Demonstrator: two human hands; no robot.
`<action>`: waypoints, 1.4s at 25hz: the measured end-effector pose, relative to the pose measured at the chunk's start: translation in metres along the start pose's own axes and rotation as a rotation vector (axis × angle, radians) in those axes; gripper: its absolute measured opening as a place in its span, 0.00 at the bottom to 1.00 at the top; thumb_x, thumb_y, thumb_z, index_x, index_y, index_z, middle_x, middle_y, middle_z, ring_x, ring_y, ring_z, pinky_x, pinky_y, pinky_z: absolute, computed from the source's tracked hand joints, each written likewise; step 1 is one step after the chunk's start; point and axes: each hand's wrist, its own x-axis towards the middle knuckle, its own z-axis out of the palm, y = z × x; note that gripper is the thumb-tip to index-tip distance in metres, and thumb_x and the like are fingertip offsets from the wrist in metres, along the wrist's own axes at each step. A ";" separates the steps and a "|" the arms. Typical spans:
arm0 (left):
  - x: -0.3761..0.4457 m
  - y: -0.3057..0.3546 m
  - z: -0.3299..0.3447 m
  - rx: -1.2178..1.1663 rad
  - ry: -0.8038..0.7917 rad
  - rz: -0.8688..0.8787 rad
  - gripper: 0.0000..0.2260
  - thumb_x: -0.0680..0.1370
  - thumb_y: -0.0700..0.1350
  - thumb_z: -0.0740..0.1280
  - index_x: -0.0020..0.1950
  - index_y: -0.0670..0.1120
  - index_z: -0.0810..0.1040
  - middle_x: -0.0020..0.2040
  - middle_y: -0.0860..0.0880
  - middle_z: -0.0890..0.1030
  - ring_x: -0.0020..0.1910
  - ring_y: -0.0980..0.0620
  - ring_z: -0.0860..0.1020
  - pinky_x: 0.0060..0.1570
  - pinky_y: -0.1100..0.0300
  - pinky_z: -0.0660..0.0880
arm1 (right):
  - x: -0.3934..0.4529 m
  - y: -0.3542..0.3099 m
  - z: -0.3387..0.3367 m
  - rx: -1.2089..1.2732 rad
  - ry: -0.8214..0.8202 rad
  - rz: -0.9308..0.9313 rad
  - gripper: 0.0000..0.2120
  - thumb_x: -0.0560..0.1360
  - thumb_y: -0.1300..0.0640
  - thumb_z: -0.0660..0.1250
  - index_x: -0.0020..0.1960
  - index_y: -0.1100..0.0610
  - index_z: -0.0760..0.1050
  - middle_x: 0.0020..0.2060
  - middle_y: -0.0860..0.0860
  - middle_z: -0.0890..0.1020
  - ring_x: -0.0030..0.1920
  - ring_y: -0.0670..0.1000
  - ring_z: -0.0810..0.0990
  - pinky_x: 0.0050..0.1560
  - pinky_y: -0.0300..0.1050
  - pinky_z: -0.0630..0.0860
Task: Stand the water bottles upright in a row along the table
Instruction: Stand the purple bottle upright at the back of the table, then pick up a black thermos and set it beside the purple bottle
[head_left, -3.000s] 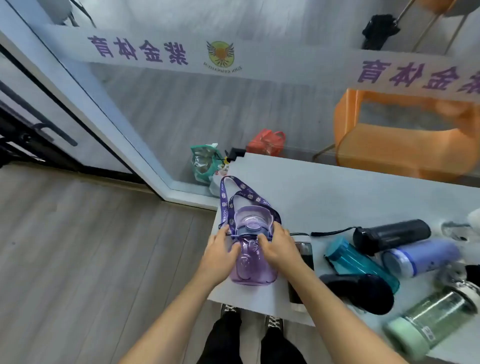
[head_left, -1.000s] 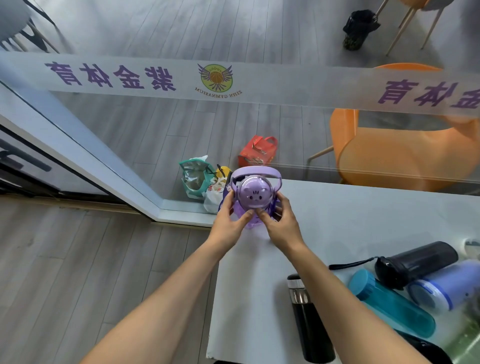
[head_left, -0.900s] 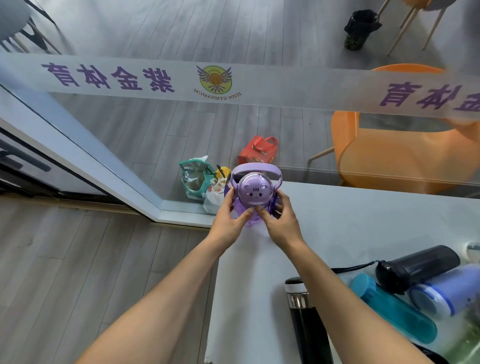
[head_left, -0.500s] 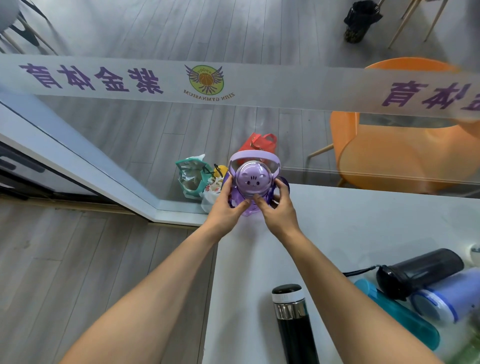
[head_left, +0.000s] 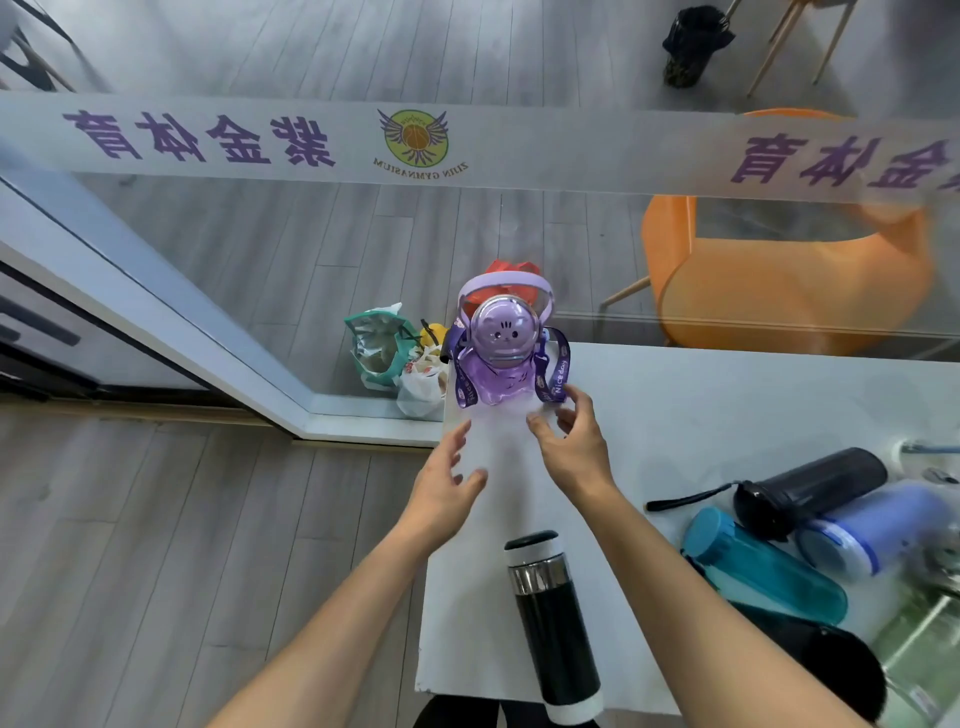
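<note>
Two hands, left (head_left: 445, 480) and right (head_left: 570, 442), hang open and empty just short of your purple bottle (head_left: 503, 358) upright at the table (head_left: 701, 405) corner; it looks light, smooth plastic, so grip the body, not the floppy strap (head_left: 557, 375).

Orange chair (head_left: 779, 291) behind glass partition (head_left: 519, 145); plastic bags (head_left: 395, 358) on wood floor (head_left: 156, 545) beside table
</note>
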 end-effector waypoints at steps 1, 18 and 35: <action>-0.015 -0.011 0.005 0.023 -0.018 -0.042 0.28 0.79 0.44 0.67 0.76 0.59 0.63 0.74 0.48 0.70 0.71 0.50 0.70 0.68 0.52 0.70 | -0.013 0.010 -0.001 -0.010 -0.004 0.019 0.29 0.75 0.45 0.69 0.73 0.44 0.62 0.67 0.53 0.75 0.68 0.54 0.75 0.65 0.50 0.73; -0.117 -0.076 0.058 -0.187 -0.005 -0.387 0.16 0.79 0.46 0.66 0.67 0.51 0.71 0.58 0.47 0.81 0.54 0.47 0.82 0.50 0.43 0.83 | -0.141 0.126 0.009 -0.224 -0.281 0.215 0.16 0.78 0.49 0.64 0.64 0.51 0.75 0.57 0.51 0.82 0.56 0.51 0.80 0.59 0.47 0.78; -0.151 -0.012 0.071 -0.190 0.169 0.069 0.21 0.77 0.38 0.70 0.65 0.56 0.71 0.64 0.53 0.79 0.66 0.55 0.76 0.67 0.48 0.74 | -0.149 0.081 -0.053 0.032 -0.230 -0.142 0.14 0.79 0.60 0.66 0.64 0.55 0.76 0.60 0.51 0.83 0.61 0.50 0.80 0.64 0.53 0.77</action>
